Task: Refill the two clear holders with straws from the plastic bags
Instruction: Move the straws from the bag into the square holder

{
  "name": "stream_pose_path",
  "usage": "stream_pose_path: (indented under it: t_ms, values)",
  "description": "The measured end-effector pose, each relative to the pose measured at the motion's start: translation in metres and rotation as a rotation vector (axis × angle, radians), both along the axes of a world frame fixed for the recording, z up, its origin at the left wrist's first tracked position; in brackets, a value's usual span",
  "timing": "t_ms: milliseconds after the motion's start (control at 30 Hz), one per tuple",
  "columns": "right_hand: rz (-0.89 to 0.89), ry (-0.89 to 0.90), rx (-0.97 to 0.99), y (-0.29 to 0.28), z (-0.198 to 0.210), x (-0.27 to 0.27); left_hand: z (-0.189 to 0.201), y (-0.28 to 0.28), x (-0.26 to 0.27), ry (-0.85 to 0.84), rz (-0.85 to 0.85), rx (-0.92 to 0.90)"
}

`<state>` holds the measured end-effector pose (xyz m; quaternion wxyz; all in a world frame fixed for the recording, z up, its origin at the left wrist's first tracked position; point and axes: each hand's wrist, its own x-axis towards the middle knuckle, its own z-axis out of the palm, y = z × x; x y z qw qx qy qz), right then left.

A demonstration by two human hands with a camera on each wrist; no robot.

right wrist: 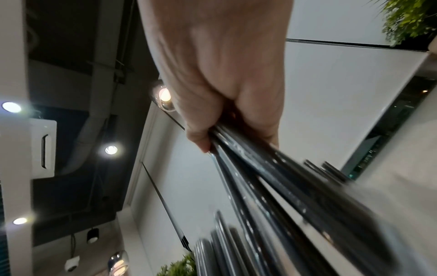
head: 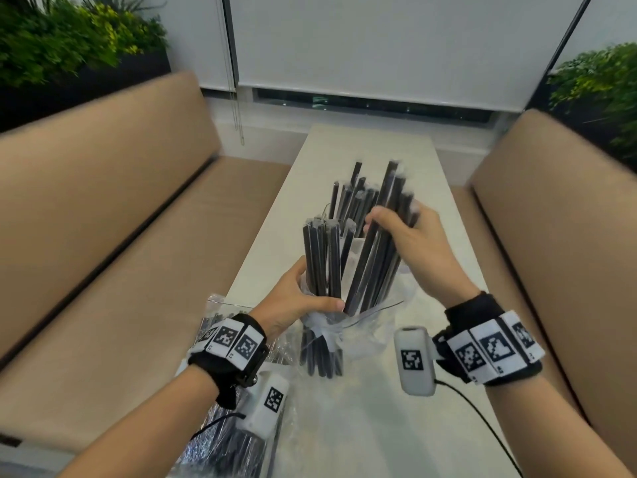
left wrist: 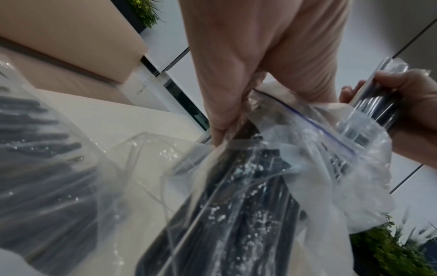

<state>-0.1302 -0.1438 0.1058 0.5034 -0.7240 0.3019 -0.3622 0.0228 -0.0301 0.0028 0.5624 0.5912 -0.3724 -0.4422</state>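
Observation:
My left hand (head: 300, 298) (left wrist: 236, 93) grips a clear zip bag (head: 324, 336) (left wrist: 236, 186) round its middle, held upright over the white table (head: 372, 143). Black wrapped straws (head: 322, 257) stick up out of the bag's mouth. A separate bundle of these straws (head: 372, 267) (right wrist: 272, 177) is in the grip of my right hand (head: 400, 232) (right wrist: 224, 84) (left wrist: 413, 104), slanting up to the right with its lower ends still in the bag. More black straws (head: 355, 194) stand upright just behind the hands. What holds them is hidden.
A second bag of black straws (head: 224, 426) (left wrist: 47, 168) lies on the table's near left under my left forearm. Tan benches flank the table at the left (head: 103, 201) and right (head: 551, 201). Green plants (head: 69, 36) stand in the far corners.

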Motion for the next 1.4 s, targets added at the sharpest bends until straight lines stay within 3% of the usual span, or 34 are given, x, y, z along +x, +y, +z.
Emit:
stream_pose_path:
  t_ms: [133,267,400,533,667,867,1100,1233,1400]
  values:
    - [0.049,-0.152,0.119,-0.010,0.038,0.006,0.004,0.004,0.010,-0.021,0.023,-0.006]
    - [0.025,-0.234,0.112,-0.022,0.079,0.016,0.007,0.010,0.020,-0.014,0.020,-0.004]
    - [-0.034,-0.425,0.094,-0.045,0.122,0.029,0.005,0.019,0.031,0.027,0.039,0.006]
    - [-0.107,-0.457,0.000,-0.071,0.126,0.059,0.003,0.032,0.039,0.077,0.048,0.007]
    - [-0.148,-0.298,-0.148,-0.080,0.071,0.098,0.002,0.044,0.045,0.129,0.072,-0.005]
    - [-0.272,-0.071,-0.187,-0.077,-0.011,0.112,0.000,0.056,0.051,0.224,0.102,-0.016]
    - [-0.259,-0.037,-0.344,-0.094,0.006,0.105,-0.001,0.051,0.054,0.224,0.101,-0.029]
    - [-0.151,0.246,-0.550,-0.103,0.015,0.107,0.001,0.044,0.054,0.208,0.073,-0.023]
    - [0.158,0.675,-0.572,-0.098,-0.011,0.112,0.002,0.037,0.052,0.181,0.056,-0.011]
